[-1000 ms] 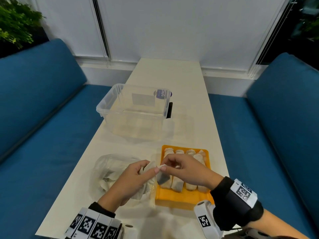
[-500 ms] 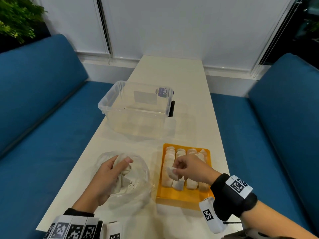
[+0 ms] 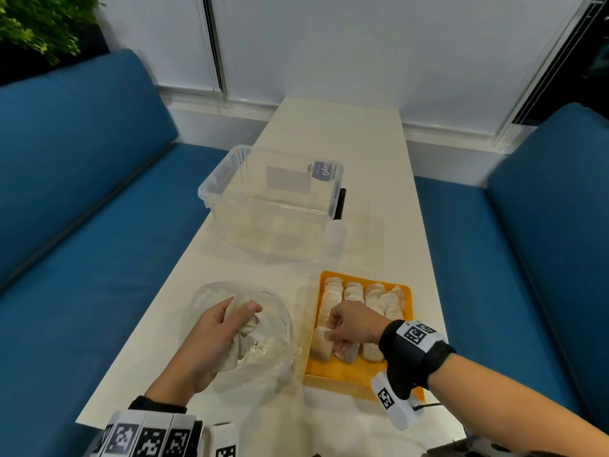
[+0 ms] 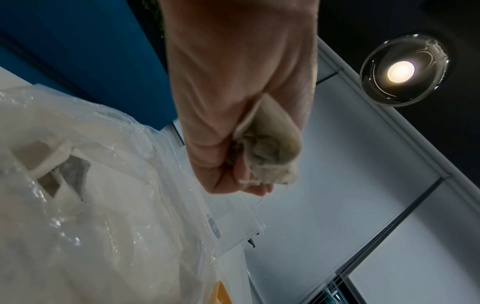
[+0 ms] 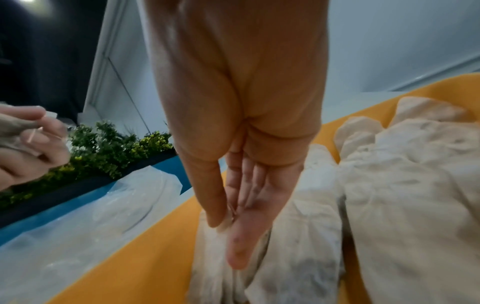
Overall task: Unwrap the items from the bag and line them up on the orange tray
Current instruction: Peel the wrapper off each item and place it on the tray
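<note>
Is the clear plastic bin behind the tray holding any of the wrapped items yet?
No. In the head view the clear bin shows only its bare bottom, while the pale items lie on the orange tray.

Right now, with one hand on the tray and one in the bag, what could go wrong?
1. The right hand pinches a pale item at the left row of the orange tray; the rows are tight, so it may land crooked or nudge neighbours.
2. The left hand grips a crumpled wrapper over the clear plastic bag; pulling one-handed could drag the light bag along the table.
</note>
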